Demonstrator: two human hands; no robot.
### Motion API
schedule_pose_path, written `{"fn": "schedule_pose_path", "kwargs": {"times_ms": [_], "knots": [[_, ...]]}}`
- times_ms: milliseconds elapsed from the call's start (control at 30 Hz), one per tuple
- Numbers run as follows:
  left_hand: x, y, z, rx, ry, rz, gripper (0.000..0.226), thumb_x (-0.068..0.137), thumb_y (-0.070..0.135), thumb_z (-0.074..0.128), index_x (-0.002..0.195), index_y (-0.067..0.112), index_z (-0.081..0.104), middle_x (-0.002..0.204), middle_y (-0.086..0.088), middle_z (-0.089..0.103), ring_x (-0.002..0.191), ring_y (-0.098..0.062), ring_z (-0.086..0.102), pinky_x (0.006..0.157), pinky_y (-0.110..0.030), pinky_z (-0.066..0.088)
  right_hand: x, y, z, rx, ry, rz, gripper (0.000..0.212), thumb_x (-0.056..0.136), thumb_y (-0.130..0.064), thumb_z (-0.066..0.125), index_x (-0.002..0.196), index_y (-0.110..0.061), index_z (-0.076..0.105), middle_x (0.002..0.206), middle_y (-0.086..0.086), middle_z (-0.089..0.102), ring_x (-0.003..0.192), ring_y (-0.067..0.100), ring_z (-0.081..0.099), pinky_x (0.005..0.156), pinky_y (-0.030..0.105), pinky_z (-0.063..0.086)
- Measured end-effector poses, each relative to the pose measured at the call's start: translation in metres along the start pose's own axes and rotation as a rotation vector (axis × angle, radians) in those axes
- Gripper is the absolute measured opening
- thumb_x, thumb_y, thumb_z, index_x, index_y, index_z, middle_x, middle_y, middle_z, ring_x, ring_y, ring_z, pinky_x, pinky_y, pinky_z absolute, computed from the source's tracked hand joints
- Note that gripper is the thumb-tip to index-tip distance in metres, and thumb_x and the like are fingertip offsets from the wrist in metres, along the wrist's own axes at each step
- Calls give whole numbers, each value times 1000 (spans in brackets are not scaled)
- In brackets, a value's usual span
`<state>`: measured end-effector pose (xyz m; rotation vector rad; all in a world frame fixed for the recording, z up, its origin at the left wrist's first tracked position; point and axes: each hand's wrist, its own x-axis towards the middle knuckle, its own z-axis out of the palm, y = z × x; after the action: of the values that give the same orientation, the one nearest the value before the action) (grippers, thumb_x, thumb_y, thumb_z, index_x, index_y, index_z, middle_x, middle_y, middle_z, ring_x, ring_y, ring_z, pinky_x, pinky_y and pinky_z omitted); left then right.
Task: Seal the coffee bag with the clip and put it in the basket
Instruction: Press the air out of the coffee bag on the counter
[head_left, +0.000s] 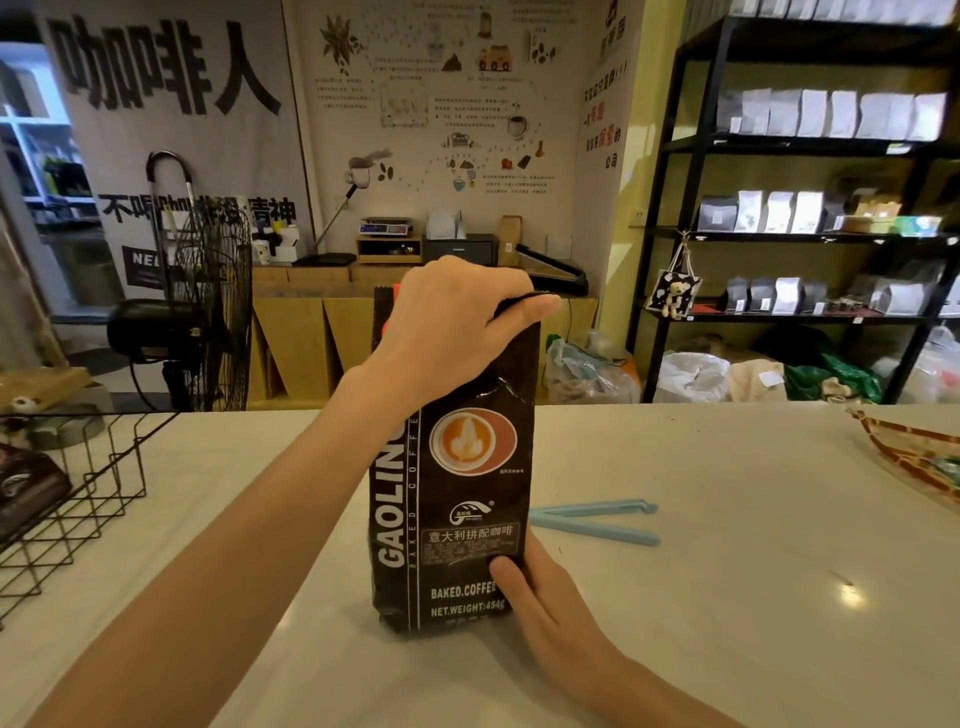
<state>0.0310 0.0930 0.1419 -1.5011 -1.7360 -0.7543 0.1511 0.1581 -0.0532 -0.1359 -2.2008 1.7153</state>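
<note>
While the coffee bag (451, 499) stands upright near the middle of the white counter (727, 597), both hands are on it. The left hand (457, 317) is closed over the top of the bag, pinching the folded upper edge between thumb and fingers. The right hand (540, 587) grips the bag's lower right side, thumb pressed on the printed front, fingers behind and out of view.

The light-blue clip (597, 519) lies on the counter just right of the bag, its two arms spread apart, its near end at or behind the bag's right edge. To the right of the clip the counter surface is bare as far as a patterned wrapper (914, 457) at the far right edge. The counter's far edge runs close behind the bag.

At the left edge sits the black wire basket (88, 488), well apart from the bag, already containing a dark package (28, 483). The left forearm crosses the stretch of counter between bag and basket.

Beyond the counter stand a black floor fan (208, 296) at left and black shelving (810, 208) with bags at right.
</note>
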Motion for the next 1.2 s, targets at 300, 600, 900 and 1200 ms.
{"fn": "schedule_pose_path", "kwargs": {"times_ms": [300,600,900,1200], "knots": [[-1,-4,1,172,57,134,37,87,38,45,71,11,64,51,-5,61,46,-17,50,56,-26,36,11,-14,4,81,78,-79,56,81,-33,56,133,-30,34,119,-14,61,107,-1,58,79,16,51],[-6,-1,2,246,80,126,39,90,39,40,79,11,65,64,-7,68,62,-23,62,71,-34,41,9,-13,13,120,114,-50,50,81,-36,51,128,-24,40,114,-12,61,98,-6,60,73,12,50],[-125,-4,-16,-379,285,-528,91,71,78,22,140,20,11,153,0,12,138,-3,12,111,-23,14,12,-11,8,146,14,25,52,77,-44,46,128,-32,38,116,-17,58,99,-9,58,74,10,49],[-200,8,51,-1119,-13,-1085,68,68,39,69,127,30,36,118,6,57,91,5,62,68,-15,52,16,-1,18,223,113,12,60,70,-28,74,123,-33,46,118,-4,65,105,10,63,83,29,55]]}}
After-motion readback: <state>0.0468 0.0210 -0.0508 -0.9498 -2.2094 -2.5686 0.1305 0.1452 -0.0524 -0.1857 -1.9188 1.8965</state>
